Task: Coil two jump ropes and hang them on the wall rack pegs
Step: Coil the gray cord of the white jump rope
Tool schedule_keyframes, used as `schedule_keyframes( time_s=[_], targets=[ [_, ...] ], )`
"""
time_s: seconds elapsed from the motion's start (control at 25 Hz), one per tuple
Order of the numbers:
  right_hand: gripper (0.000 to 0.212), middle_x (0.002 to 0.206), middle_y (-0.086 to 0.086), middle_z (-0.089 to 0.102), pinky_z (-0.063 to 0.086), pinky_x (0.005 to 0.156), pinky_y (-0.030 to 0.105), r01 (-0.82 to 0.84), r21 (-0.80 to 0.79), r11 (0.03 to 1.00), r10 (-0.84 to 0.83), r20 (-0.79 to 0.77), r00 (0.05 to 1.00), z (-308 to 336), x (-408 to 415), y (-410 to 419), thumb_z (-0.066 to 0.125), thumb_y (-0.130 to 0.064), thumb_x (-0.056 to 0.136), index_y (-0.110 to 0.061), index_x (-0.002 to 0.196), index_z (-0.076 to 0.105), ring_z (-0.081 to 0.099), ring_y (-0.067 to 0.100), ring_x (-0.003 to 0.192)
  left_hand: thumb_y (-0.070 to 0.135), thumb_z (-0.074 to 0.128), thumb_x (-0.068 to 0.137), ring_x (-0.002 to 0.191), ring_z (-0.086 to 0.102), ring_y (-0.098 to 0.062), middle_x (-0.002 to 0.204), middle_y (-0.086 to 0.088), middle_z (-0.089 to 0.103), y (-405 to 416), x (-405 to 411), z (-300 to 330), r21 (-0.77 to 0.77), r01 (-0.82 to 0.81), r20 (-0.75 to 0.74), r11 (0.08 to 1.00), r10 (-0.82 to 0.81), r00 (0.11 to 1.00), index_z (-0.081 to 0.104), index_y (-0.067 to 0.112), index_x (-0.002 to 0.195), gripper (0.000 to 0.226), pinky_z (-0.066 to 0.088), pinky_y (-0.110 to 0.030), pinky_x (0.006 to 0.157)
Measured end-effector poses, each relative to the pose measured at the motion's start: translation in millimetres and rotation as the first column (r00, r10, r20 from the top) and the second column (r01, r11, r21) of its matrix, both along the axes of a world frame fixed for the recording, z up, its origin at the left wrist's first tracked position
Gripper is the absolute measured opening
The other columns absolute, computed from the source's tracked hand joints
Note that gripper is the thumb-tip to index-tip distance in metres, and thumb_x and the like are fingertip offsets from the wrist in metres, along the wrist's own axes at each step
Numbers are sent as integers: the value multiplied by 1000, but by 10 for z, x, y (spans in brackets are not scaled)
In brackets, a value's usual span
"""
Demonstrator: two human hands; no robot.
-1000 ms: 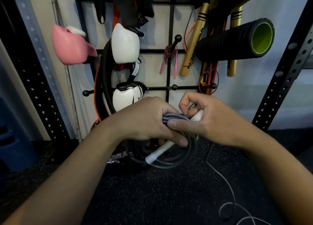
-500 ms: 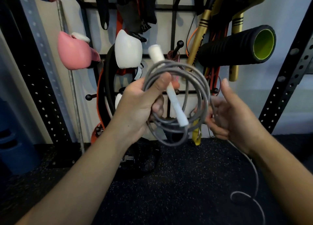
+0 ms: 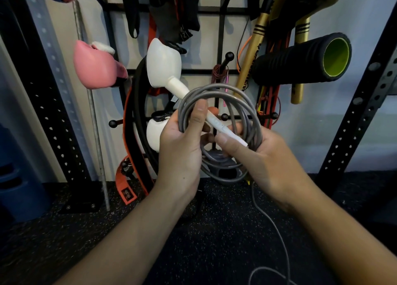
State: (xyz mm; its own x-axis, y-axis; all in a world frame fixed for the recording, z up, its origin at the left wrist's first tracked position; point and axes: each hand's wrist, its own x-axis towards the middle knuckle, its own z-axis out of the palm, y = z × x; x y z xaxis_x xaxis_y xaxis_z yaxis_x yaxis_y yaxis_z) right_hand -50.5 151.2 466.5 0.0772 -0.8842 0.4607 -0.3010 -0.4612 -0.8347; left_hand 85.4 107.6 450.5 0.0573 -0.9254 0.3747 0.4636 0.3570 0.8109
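Before the wall rack, both hands, left and right, grasp the coiled grey rope, hiding lower pegs.

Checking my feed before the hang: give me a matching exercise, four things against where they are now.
Things:
1. grey rope coil
2. white handle
3. foam roller
4. loose rope tail

Places:
A. trailing down to the floor
B. on the rack, upper right
C. lying across the coil
D. gripped by the left hand and the right hand

Pairs: 1-D, 2-C, 3-B, 4-A
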Motion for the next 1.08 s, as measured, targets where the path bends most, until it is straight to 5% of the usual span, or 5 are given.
schedule_keyframes(
  time_s=[0.32,0.44,0.56,0.76,1.08],
  targets=[
    [36,58,-10,49,37,53,16,-53,14,998,55,-254,966,153,-410,-89,59,-42,96,-14,73,57,46,4,51,32,93,67,114,69,-9,126,5,71,-174,454,316,-47,154,476,987,-114,872,39,34,149,98,50,-40,103],
    [36,64,-2,55,39,56,27,-99,114,988,141,-455,879,112,-458,-97,59,-55,90,-22,79,64,50,10,57,52,92,63,125,49,13,158,14,36,-12,560,483,-239,164,892,957,150,427,23,51,153,113,44,-32,109],
    [36,68,4,64,43,54,38,-142,199,970,226,-504,834,146,-391,-61,61,-61,86,-26,84,69,57,23,58,59,87,62,117,55,4,134,24,57,151,399,493,-238,262,971,935,237,35,49,49,136,84,47,-24,99],
    [62,63,7,69,45,62,42,-119,208,971,196,-402,894,188,-356,22,52,-70,83,-12,75,72,57,29,56,48,83,68,51,59,-8,61,0,65,12,310,343,68,346,937,936,-179,299,74,20,98,42,50,-24,51],
    [78,65,32,58,41,53,38,36,60,998,-17,-296,955,132,-366,-15,45,-68,92,5,77,69,47,39,50,45,70,85,49,46,-7,54,14,53,16,349,279,150,427,836,892,-345,427,73,21,106,32,53,-34,54]
  ],
)
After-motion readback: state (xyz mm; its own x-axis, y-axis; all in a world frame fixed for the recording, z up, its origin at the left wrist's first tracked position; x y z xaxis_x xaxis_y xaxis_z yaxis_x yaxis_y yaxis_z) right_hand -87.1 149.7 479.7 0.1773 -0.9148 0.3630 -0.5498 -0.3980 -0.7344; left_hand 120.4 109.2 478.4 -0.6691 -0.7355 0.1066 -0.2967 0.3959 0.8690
